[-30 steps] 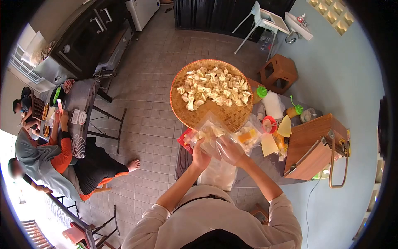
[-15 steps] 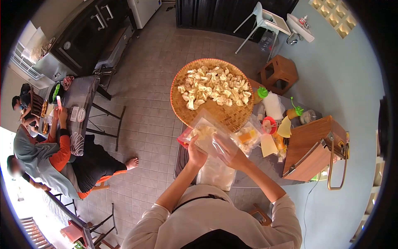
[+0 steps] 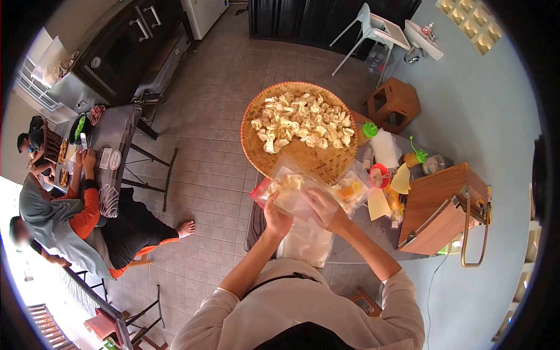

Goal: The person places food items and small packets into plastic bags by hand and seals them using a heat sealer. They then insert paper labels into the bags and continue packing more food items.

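In front of my body a clear plastic bag holds several pale folded dumplings. My left hand grips the bag's left side, thumb on top. On the right side, my right hand has its fingers bent against the plastic, tips pointing at the dumplings. Just beyond the bag sits a round woven bamboo tray with a red-stitched rim, and many more dumplings are spread over its far part. More flat clear bags lie on the table edge below my hands.
To the right on the table are a filled plastic bag, a red cup, green-capped bottles and a wooden box with a handle. A brown stool stands behind. At left, a person sits at another table.
My right hand has shifted slightly up and left over the bag, its fingers more bent. The dumplings in the bag have moved a little. The seated person's held object has tilted.
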Tool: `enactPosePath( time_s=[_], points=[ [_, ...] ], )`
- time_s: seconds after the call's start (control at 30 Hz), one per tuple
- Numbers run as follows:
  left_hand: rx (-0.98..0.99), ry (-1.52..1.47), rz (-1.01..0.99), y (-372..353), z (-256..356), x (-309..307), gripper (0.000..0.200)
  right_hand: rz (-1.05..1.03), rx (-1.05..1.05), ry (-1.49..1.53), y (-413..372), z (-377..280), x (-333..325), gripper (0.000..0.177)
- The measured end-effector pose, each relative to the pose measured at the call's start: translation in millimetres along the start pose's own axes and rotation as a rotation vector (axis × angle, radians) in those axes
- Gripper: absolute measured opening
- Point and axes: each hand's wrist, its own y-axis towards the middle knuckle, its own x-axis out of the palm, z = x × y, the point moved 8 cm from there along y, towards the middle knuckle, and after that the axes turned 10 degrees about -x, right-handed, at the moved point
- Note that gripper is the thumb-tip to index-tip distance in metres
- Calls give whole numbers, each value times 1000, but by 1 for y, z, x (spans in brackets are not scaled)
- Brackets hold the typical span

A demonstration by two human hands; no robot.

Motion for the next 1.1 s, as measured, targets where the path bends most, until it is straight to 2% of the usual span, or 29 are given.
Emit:
enactPosePath(
  time_s=[0.07,0.13,0.37,0.47,0.57,0.63,0.77,0.93,1.1],
  points=[
    [0,-7,6,0,0,2,44,-13,24,-86,-2,-3,-1,57],
    [24,-17,10,0,1,4,44,100,61,-71,0,-3,-8,64],
    [19,41,-42,-2,-3,7,46,33,41,-163,-1,-6,-1,69],
    [-14,107,-73,-4,-7,13,48,25,5,-168,-3,-6,5,67],
    [-13,133,6,-4,-9,9,48,90,29,-26,-6,-1,5,65],
    [-32,112,25,-5,-12,6,48,153,-145,-173,0,-15,-4,61],
    [-39,91,-1,-6,-17,7,47,136,-99,-122,4,-13,-10,54],
    [0,119,-25,-14,-14,18,48,-6,-24,-225,5,-6,-14,52],
    [32,63,-50,-11,-3,21,48,56,-7,-226,11,-7,-20,54]
  ],
)
